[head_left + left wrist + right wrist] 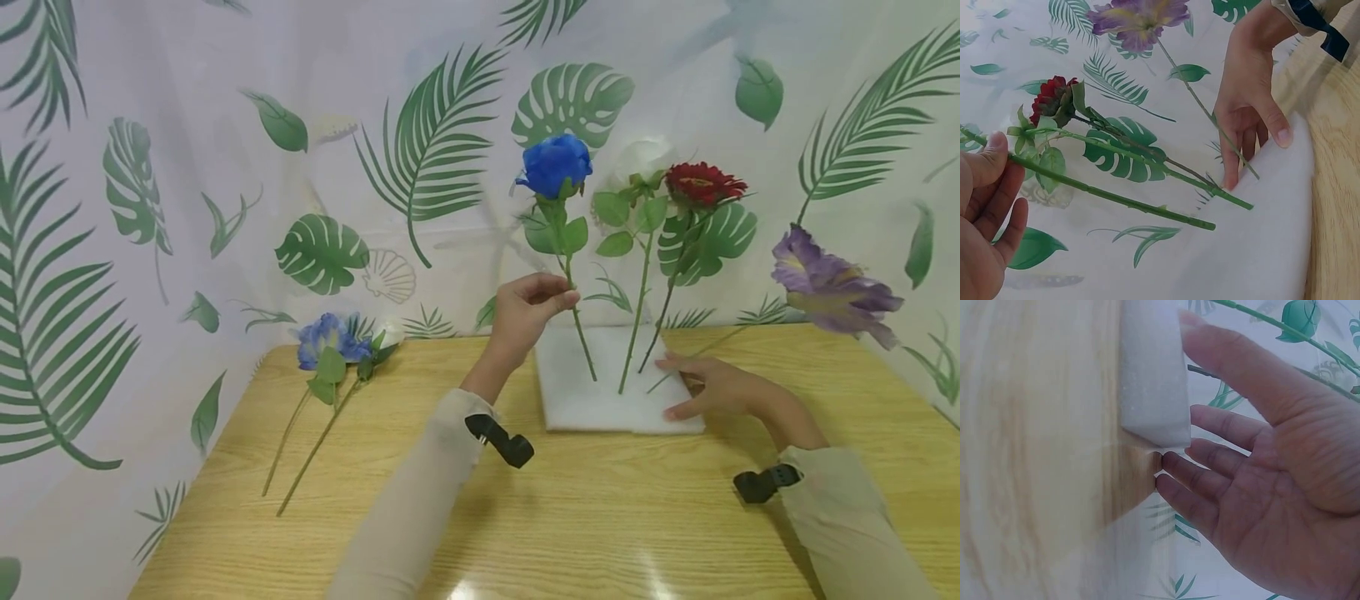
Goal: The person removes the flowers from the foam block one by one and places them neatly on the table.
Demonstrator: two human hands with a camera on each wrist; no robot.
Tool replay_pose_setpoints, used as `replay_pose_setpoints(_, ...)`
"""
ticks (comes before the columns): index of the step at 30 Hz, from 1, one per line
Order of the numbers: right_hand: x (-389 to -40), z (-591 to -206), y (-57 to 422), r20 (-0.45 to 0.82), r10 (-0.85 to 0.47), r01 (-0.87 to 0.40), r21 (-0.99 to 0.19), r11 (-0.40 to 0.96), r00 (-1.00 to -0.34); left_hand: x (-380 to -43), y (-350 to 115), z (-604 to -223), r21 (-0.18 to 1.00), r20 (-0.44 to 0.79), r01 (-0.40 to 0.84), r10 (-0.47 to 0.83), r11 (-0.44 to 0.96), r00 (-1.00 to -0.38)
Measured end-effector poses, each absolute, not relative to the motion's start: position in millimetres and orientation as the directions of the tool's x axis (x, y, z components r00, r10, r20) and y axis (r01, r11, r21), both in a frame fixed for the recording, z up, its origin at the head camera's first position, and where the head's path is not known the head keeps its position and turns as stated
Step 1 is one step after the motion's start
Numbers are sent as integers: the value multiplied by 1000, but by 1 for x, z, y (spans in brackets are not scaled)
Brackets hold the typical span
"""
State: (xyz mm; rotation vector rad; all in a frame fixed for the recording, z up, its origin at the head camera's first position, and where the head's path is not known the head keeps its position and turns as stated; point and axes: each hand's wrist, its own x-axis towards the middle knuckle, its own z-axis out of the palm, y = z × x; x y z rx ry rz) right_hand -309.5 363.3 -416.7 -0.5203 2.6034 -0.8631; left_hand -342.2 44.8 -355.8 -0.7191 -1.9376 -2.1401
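My left hand (525, 312) pinches the green stem of a blue rose (557, 167) between thumb and fingers. The stem's lower end overlaps the white foam board (573, 408). A white rose (642, 162), a red daisy-like flower (705, 185) and a purple flower (836, 283) stand with stem ends at the board, the purple one leaning far right. At the board's right edge is my right hand (731, 387), thumb on its top. In the right wrist view, this hand's fingers (1200, 478) reach out loosely straight beside the board's corner (1157, 419).
On the table's left lie a blue-and-white flower (330, 340) and a white flower (390, 333), stems pointing toward me. Behind the wooden table (600, 508) hangs a leaf-printed cloth (450, 275). Both wrists wear black camera mounts (501, 440).
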Motion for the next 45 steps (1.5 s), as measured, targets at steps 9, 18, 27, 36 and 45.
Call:
replay_pose_setpoints(9, -309, -415, 361, -206, -443, -234, -619, 750, -873, -343, 28, -357, 905, 426, 419, 189, -79, -885)
replay_pose_setpoints(18, -309, -418, 362, -175, -467, -267, -627, 732, -867, -343, 3, -354, 919, 393, 390, 195, -57, -899)
replay_pose_setpoints(27, -308, -417, 362, -172, -475, -275, -629, 727, -863, -342, -33, -355, 915, 388, 402, 197, 37, -901)
replay_pose_setpoints(36, -309, -416, 362, -166, -465, -282, -605, 745, -870, -336, -75, -351, 916, 339, 371, 202, 153, -919)
replay_pose_setpoints(45, -309, -417, 361, -156, -474, -290, -615, 733, -867, -329, -115, -350, 910, 301, 333, 161, 248, -940)
